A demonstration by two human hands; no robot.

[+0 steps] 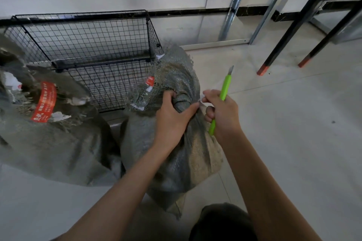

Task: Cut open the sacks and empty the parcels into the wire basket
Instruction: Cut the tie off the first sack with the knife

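Observation:
A grey-green woven sack (176,154) stands on the floor in front of me, its neck bunched and tied. My left hand (172,115) clutches the bunched neck from the left. My right hand (221,111) holds a green utility knife (223,92) with the blade pointing up and away, while its thumb and forefinger pinch a white tie at the neck. A second grey sack (49,139) with a red label (44,101) slumps to the left. The black wire basket (88,45) stands behind both sacks; nothing shows inside it.
The basket backs onto a white wall. Black table legs with orange feet (263,69) and metal shelf posts (233,10) stand at the right rear. Pale tiled floor (293,133) spreads to the right. My knee (221,221) shows at the bottom.

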